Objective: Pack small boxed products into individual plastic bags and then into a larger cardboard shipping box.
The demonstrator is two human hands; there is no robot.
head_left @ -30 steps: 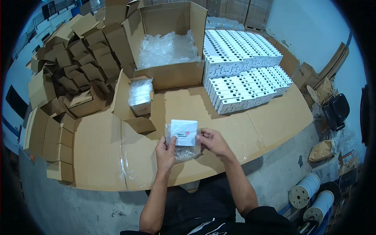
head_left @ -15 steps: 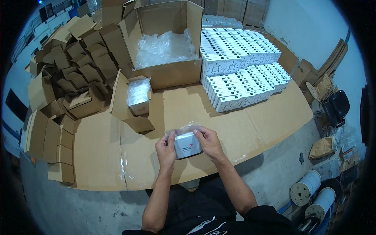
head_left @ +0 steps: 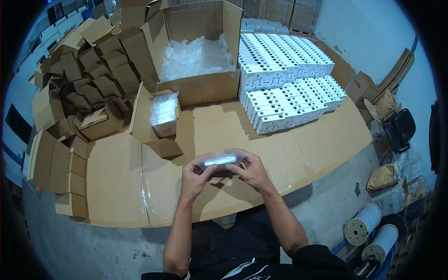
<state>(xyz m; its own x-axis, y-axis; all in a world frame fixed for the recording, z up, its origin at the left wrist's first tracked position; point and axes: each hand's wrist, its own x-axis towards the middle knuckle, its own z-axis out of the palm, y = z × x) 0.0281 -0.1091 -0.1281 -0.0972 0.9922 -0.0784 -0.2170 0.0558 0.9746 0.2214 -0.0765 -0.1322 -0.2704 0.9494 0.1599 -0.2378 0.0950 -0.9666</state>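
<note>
Between my two hands is a small white box (head_left: 220, 161) in a clear plastic bag, tipped so that a narrow side faces up. My left hand (head_left: 193, 176) grips its left end, thumb on the near edge. The right end is pinched by my right hand (head_left: 252, 171), its thumb also along the near side. Both hands hover over the cardboard-covered table near its front edge. Beyond them to the left, an open brown carton (head_left: 164, 148) holds several plastic-wrapped boxes (head_left: 164, 114) in a row.
A large open carton (head_left: 205, 91) full of clear plastic bags (head_left: 196, 58) stands at the back. White boxes (head_left: 284, 102) are stacked in rows to its right. Empty brown cartons (head_left: 93, 84) pile up at the left. Cable spools (head_left: 363, 224) stand on the floor at the right.
The bagged box has tilted from showing its broad printed face to showing a narrow side. Both hands have shifted their grip around it, with the thumbs now on the near edge.
</note>
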